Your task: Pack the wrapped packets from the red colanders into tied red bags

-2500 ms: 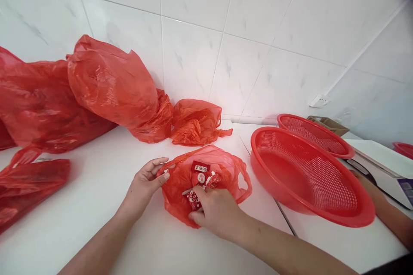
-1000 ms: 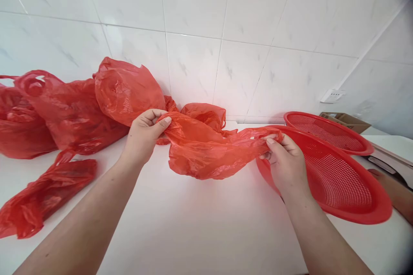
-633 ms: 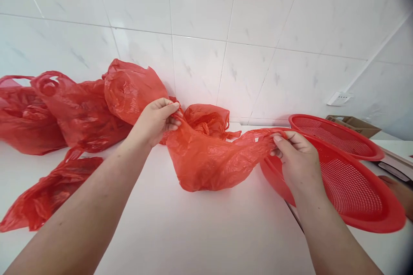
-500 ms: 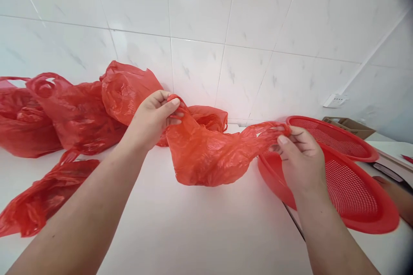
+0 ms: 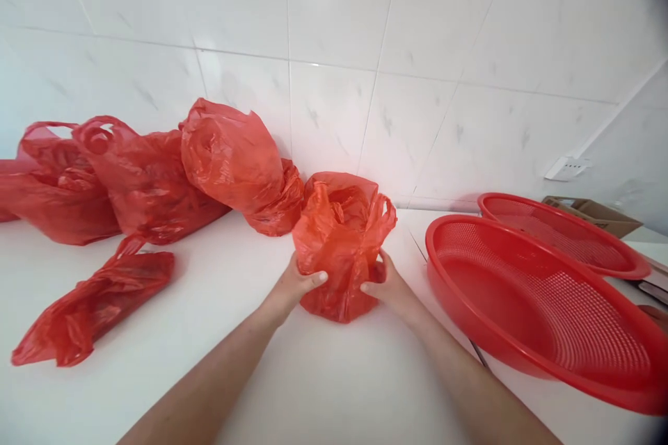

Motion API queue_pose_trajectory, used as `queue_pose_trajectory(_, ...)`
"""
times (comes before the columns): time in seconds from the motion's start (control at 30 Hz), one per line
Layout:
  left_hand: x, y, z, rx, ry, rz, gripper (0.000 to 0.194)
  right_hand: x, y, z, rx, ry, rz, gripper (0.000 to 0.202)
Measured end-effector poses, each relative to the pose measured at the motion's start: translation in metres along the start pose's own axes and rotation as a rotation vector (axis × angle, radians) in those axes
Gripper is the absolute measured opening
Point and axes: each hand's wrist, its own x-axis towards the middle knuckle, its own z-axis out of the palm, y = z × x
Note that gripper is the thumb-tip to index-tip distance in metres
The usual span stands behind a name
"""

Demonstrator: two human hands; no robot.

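Note:
A red plastic bag stands on the white table at the middle, its loops bunched on top. My left hand presses its left side, thumb in front and the other fingers hidden behind it. My right hand clasps the right side the same way. Right behind this bag, another red bag shows its upper part, and I cannot tell where one ends and the other begins.
Several red bags line the tiled wall at the left; another bag lies in front of them. Two red perforated baskets overlap at the right, with cardboard boxes and part of another person's hand beyond.
The bag stretched between my hands is now down on the table. Both hands have moved from its ends to its lower sides, closer together. The view has shifted slightly left.

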Motion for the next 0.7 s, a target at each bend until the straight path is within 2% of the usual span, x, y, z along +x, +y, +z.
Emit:
queue_pose_trajectory(0.07, 0.009, -0.012, 0.015, -0.037, 0.063, -0.041, 0.051, 0.012, -0.004, 0.014, 0.051, -0.021, 0.019, 0.059)
queue_pose_trajectory(0.13, 0.015, -0.025, 0.019, -0.058, 0.209, -0.097, 0.037, 0.015, -0.003, 0.022, 0.071, 0.078, 0.033, 0.035)
queue_pose_trajectory(0.2, 0.017, -0.036, 0.016, -0.112, 0.325, -0.121, 0.031, 0.011, 0.003, 0.024, 0.107, 0.179, 0.03, 0.028)
queue_pose_trajectory(0.27, 0.015, -0.041, 0.011, -0.204, 0.377, -0.129, 0.029, 0.006, 0.008, 0.021, 0.173, 0.206, 0.037, 0.027)
queue_pose_trajectory(0.37, 0.013, -0.037, 0.001, -0.33, 0.386, -0.178, 0.031, 0.002, 0.008, 0.015, 0.279, 0.238, 0.103, 0.027)
queue_pose_trajectory(0.47, 0.014, -0.03, -0.006, -0.392, 0.316, -0.201, 0.034, 0.003, -0.002, 0.011, 0.308, 0.279, 0.153, 0.028)
queue_pose_trajectory(0.57, 0.015, -0.029, -0.009, -0.441, 0.279, -0.175, 0.036, 0.007, -0.012, 0.01, 0.368, 0.25, 0.05, 0.034)
queue_pose_trajectory(0.63, 0.015, -0.032, -0.007, -0.452, 0.28, -0.169, 0.035, 0.009, -0.013, 0.012, 0.394, 0.256, -0.033, 0.031)
queue_pose_trajectory(0.7, 0.015, -0.036, -0.005, -0.421, 0.267, -0.202, 0.034, 0.01, -0.008, 0.013, 0.315, 0.294, -0.076, 0.028)
